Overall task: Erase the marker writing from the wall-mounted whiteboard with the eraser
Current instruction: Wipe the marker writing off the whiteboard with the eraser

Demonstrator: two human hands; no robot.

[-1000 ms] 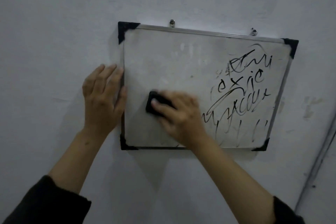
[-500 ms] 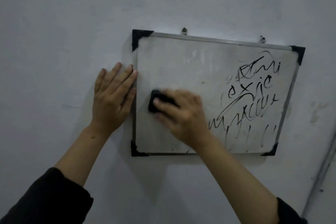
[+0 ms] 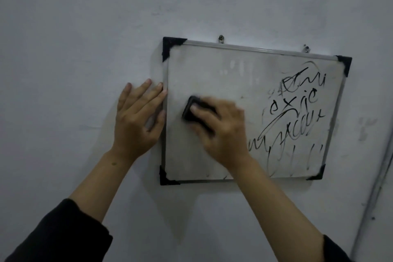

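Note:
A small whiteboard [image 3: 212, 74] with a metal frame and black corner caps hangs on a pale wall from two hooks. Black marker writing [image 3: 297, 112] covers its right half; the left half is wiped, with faint smears. My right hand [image 3: 223, 132] presses a black eraser [image 3: 191, 108] flat against the board's left-middle area, its outline blurred. My left hand [image 3: 138, 117] lies flat on the wall, fingers spread, its fingertips and thumb touching the board's left frame edge.
The wall [image 3: 85, 27] around the board is bare. Two metal hooks [image 3: 221, 38] sit above the top frame. Some smudges [image 3: 365, 127] mark the wall right of the board. A thin pipe or conduit [image 3: 380, 176] runs down at the far right.
The view has shifted, so the board sits further right and lower in frame. My right hand with the eraser stays on the board's left-middle area, blurred. My left hand stays at the left frame.

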